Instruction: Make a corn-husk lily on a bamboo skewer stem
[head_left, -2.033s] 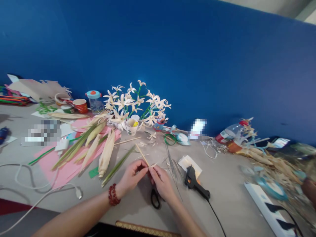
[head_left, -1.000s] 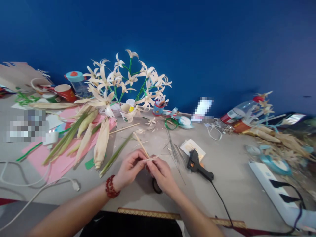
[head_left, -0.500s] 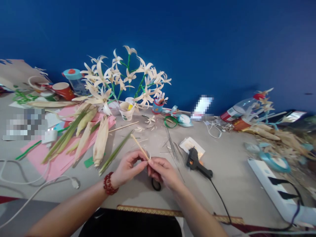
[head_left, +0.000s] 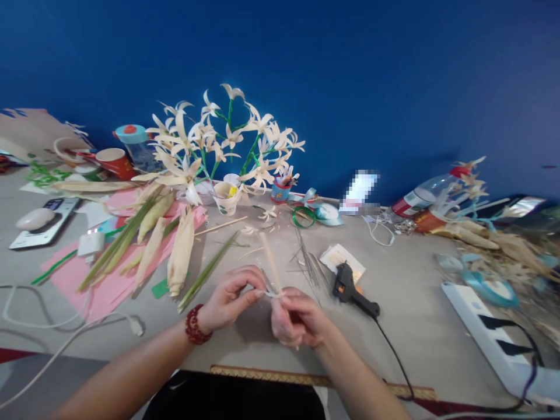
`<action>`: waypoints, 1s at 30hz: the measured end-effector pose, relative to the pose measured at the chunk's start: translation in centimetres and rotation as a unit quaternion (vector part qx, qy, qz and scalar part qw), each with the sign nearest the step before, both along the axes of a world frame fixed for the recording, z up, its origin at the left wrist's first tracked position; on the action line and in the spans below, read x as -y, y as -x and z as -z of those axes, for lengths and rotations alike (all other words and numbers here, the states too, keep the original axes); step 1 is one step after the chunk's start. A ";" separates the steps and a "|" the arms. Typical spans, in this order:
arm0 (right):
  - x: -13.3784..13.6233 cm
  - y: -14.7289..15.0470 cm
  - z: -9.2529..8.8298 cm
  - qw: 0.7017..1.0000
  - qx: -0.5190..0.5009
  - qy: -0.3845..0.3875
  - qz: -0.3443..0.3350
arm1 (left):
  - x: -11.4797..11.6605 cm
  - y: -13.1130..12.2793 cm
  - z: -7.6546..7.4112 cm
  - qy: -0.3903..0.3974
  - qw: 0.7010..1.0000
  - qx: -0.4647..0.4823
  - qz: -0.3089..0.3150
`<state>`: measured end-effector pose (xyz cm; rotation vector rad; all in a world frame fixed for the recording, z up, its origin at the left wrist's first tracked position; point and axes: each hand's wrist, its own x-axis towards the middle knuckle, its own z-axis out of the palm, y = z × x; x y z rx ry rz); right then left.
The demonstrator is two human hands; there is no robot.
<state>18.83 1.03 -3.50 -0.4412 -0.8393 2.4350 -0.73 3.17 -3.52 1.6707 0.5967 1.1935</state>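
Note:
My right hand (head_left: 301, 318) is closed around a thin wooden stick (head_left: 271, 261), which points up and slightly left, blurred by motion. Between thumb and fingertips, my left hand (head_left: 231, 300) pinches the end of a narrow pale strip (head_left: 272, 294). That strip runs across to the stick at my right fingertips; whether it is wound around the stick I cannot tell. Left of my hands lie long green leaves (head_left: 209, 271) and a pale corn husk (head_left: 181, 254). A black glue gun (head_left: 352, 290) rests to the right on a white piece of paper.
Husk flowers (head_left: 231, 137) on green stems stand behind, near a paper cup (head_left: 225, 201). Thin wires (head_left: 306, 256) lie beyond my right hand. A power strip (head_left: 476, 332) and ribbon roll (head_left: 492, 289) are at right, a white cable (head_left: 65, 350) at left, a ruler (head_left: 262, 375) along the front edge.
My hands have drawn slightly apart, with the pale strip stretched between them. The stick has swung more upright and now sits in my right hand. A dark ring below my hands is no longer visible.

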 end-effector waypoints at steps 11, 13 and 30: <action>0.1 2.1 0.1 0.829 0.361 -0.362 0.226 | 0.5 -0.1 0.8 -0.007 0.997 -0.027 -0.067; 0.3 2.4 0.6 0.807 0.394 -0.372 0.235 | 0.5 0.0 0.7 -0.017 0.997 -0.044 -0.058; -0.6 -0.1 -1.0 0.951 0.213 -0.122 0.188 | -0.2 -0.2 0.6 0.063 0.996 0.046 -0.040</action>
